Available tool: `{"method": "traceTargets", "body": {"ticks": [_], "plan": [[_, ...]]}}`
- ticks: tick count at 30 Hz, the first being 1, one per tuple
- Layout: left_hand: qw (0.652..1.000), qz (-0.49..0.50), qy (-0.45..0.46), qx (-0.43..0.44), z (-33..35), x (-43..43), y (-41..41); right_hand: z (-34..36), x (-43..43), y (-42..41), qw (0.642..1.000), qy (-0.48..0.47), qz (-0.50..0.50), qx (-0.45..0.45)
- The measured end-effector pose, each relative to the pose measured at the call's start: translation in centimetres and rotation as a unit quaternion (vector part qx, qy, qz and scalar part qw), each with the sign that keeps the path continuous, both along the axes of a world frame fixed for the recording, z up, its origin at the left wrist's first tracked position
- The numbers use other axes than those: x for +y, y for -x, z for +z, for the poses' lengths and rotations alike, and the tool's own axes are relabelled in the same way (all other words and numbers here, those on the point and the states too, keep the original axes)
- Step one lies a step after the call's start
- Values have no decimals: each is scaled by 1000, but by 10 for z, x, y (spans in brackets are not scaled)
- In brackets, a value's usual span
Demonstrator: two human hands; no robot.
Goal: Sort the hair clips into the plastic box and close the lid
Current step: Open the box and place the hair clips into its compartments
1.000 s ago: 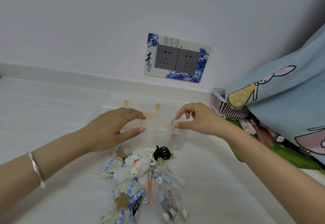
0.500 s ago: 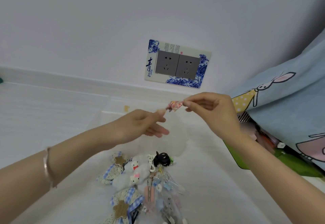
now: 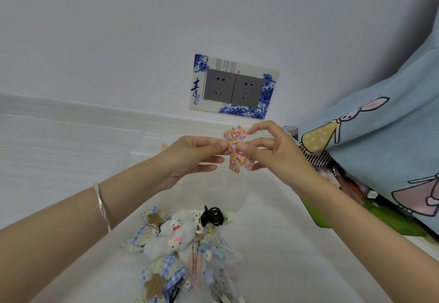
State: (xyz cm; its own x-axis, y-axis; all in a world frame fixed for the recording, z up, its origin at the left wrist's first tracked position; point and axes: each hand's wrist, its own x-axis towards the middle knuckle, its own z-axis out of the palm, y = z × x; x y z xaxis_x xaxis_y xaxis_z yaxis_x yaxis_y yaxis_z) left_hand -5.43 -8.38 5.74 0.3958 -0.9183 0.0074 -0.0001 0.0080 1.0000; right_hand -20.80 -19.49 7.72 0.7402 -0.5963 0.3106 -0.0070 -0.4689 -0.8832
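Both hands meet in mid-air above the white surface, pinching one floral bow clip between them. The left hand closes its thumb and forefinger on the knot at the bow's middle from the left, while its other fingers lie loosely extended beneath, not touching the bow. The right hand grips the same knot from the right with its thumb and a finger; its forefinger arches up to touch the top edge of the upper lobe, and a lower finger rests against the tip of the lower lobe. The bow stands roughly upright, one lobe above the pinch and one hanging below. The left forearm comes in from the lower left, wearing a thin silver bangle at the wrist; the right forearm comes in from the lower right, the wrist bent inward. Under the hands sits the clear plastic box, faint and hard to make out, its compartments not readable. Nearer the camera lies a pile of hair clips, including a black claw clip, white plush cat clips and blue gingham bows with star patches.
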Motion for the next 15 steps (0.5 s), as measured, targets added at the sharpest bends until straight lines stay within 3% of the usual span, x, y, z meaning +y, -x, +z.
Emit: {"method": "traceTargets", "body": {"ticks": [4, 11, 15], "plan": [[998, 21, -22, -51, -1, -9, -1, 6, -6, -5, 996, 60, 25, 65], [989, 32, -45, -138, -9, -19, -5, 0, -15, -17, 988, 42, -7, 152], [979, 85, -24, -185, -9, -16, -14, 6, -24, -23, 969, 54, -8, 241]]}}
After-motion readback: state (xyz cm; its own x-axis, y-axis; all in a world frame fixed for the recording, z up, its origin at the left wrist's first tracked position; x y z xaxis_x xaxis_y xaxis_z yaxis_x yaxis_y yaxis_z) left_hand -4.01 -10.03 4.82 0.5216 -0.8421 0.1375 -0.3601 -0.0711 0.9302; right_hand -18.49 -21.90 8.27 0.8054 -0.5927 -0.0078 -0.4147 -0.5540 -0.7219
